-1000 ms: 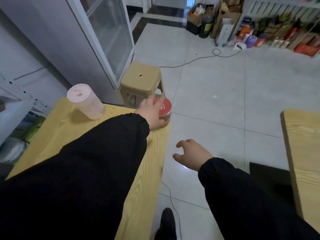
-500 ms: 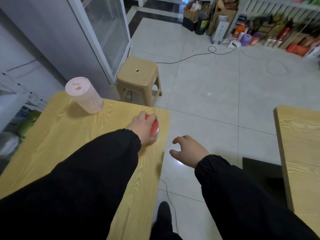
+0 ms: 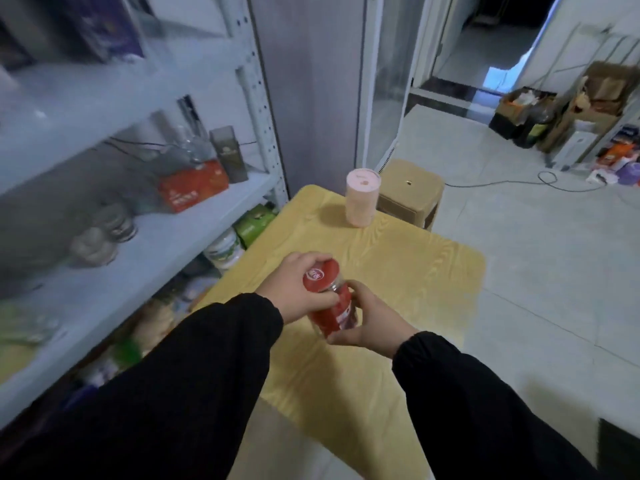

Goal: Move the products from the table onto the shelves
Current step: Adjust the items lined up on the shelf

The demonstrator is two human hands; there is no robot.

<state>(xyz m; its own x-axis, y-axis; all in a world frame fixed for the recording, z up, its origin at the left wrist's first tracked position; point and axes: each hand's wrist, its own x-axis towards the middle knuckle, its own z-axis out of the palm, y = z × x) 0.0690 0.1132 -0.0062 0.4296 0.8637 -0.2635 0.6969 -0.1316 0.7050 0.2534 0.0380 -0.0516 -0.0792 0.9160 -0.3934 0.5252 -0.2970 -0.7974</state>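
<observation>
Gripping the red-lidded jar [image 3: 334,306] with both hands, you have it over the middle of the wooden bench [image 3: 415,271], roughly midway between the left and right edges and well short of the far edge. Your left hand [image 3: 294,289] comes over the top, its fingers curled round the red lid [image 3: 320,274] and the thumb pressed against the jar's side just under the rim. Your right hand [image 3: 369,322] cups the lower body from the right, fingers wrapped beneath the base, so the base itself is hidden. The jar is tilted, lid leaning up and to the left, toward the shelves [image 3: 156,233]. A white logo sits on the lid, but it is too blurred to read. The red label on the jar's body has a pale patch with print that cannot be made out either. The pink canister [image 3: 362,199] stands upright at the bench's far edge, near the far-left corner and well apart from the jar. Its lid bears a small orange mark, with no readable writing. On the shelves beside the bench's left edge, a red carton [image 3: 192,187] has white lettering, illegible in this view, and a dark upright box [image 3: 230,155] stands just beside it with a faint round emblem. Lower down, a green package [image 3: 256,220] and a white tub [image 3: 223,247] carry labels too soft to read. A tan stool [image 3: 412,192] stands just past the bench's far edge.
</observation>
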